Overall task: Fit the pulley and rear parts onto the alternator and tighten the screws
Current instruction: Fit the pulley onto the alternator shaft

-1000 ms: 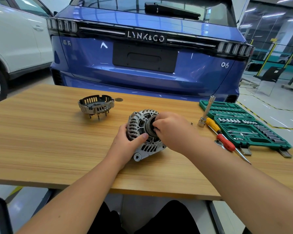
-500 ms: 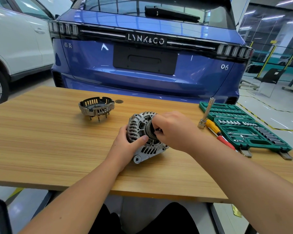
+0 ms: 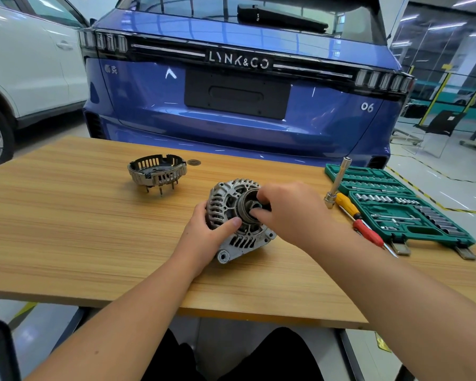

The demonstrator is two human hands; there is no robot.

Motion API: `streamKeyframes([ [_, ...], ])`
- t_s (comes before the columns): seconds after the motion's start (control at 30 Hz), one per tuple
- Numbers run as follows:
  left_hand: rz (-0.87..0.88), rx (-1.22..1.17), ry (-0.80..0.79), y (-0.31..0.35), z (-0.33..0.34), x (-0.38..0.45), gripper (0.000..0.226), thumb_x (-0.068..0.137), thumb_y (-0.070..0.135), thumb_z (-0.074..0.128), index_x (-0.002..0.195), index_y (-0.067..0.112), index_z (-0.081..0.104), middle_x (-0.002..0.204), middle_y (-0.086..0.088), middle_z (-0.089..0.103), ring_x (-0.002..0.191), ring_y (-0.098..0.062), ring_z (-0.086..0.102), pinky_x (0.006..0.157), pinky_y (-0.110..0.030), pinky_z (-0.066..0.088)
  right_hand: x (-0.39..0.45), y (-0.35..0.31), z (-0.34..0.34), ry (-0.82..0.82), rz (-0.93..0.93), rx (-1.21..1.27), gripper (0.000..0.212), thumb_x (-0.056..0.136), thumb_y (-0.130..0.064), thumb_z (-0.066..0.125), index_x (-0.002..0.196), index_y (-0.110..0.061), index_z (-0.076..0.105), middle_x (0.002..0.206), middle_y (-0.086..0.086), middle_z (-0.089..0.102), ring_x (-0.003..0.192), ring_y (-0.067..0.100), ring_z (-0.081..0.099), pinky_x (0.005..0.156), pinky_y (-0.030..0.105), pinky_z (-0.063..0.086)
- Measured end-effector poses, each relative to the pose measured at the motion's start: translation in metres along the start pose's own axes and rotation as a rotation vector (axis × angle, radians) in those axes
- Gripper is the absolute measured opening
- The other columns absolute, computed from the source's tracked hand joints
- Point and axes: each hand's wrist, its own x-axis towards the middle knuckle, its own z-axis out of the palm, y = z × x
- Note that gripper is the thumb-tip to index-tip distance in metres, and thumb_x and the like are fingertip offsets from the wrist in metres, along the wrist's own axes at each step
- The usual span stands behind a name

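**Pulley Being Seated; Rear Parts and Screws Outstanding**

Workshop floor, blue car [image 3: 239, 105] parked just beyond the far edge of a wooden desk [image 3: 66, 229]. Alternator [image 3: 238, 218] lies near the middle of the desk, toward the near edge, pulley end tilted up toward the camera. Left hand [image 3: 204, 237] steadies the housing, thumb pressed across its front face, fingers wrapped behind. Right hand [image 3: 289, 213] is at the shaft end, its grip pinching a small dark part at the hub of the pulley [image 3: 246, 207]; whether this is a nut or the pulley rim itself cannot be told.

Assessment: the pulley appears to sit on the shaft but is hand-fitted only; no tool is engaged. Rear cover [image 3: 157, 171] stands apart toward the far left, unfitted, with a small washer-like disc [image 3: 193, 162] beside it. Socket driver [image 3: 337, 182], screwdriver [image 3: 357, 218] and green socket set [image 3: 396, 204] lie untouched at the right edge. Rear assembly and all tightening remain.
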Motion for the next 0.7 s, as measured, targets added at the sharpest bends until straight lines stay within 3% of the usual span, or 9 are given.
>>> streamKeyframes([
  [0.1, 0.0, 0.012, 0.001, 0.001, 0.0, -0.001, 0.056, 0.061, 0.067, 0.079, 0.106, 0.061, 0.045, 0.102, 0.028, 0.067, 0.092, 0.005, 0.068, 0.078, -0.029, 0.058, 0.004, -0.008, 0.005, 0.031, 0.167, 0.086, 0.018, 0.089, -0.036, 0.068, 0.097, -0.02, 0.067, 0.077, -0.004, 0.064, 0.07, 0.017, 0.06, 0.062, 0.035, 0.056],
  [0.23, -0.006, 0.014, 0.012, 0.002, 0.001, -0.002, 0.058, 0.059, 0.069, 0.078, 0.105, 0.061, 0.044, 0.106, 0.019, 0.068, 0.092, 0.005, 0.068, 0.079, -0.031, 0.058, -0.001, -0.014, 0.008, 0.09, 0.193, 0.148, 0.018, 0.085, -0.028, 0.069, 0.093, -0.022, 0.054, 0.072, -0.004, 0.059, 0.067, 0.02, 0.057, 0.061, 0.04, 0.054],
  [0.4, -0.012, 0.002, 0.005, 0.002, 0.001, -0.002, 0.054, 0.06, 0.068, 0.08, 0.1, 0.067, 0.044, 0.102, 0.025, 0.068, 0.092, 0.004, 0.068, 0.079, -0.032, 0.058, 0.0, -0.009, 0.002, 0.018, -0.03, 0.044, 0.025, 0.087, -0.018, 0.065, 0.09, -0.019, 0.04, 0.067, 0.0, 0.055, 0.059, 0.024, 0.055, 0.05, 0.039, 0.047],
  [0.7, -0.019, -0.012, 0.001, 0.002, 0.0, -0.002, 0.056, 0.059, 0.069, 0.08, 0.101, 0.068, 0.044, 0.102, 0.028, 0.067, 0.093, 0.005, 0.068, 0.08, -0.032, 0.058, 0.006, 0.001, -0.006, -0.012, -0.31, -0.089, 0.027, 0.091, -0.008, 0.06, 0.091, -0.018, 0.035, 0.07, 0.007, 0.055, 0.065, 0.028, 0.052, 0.055, 0.044, 0.049],
])
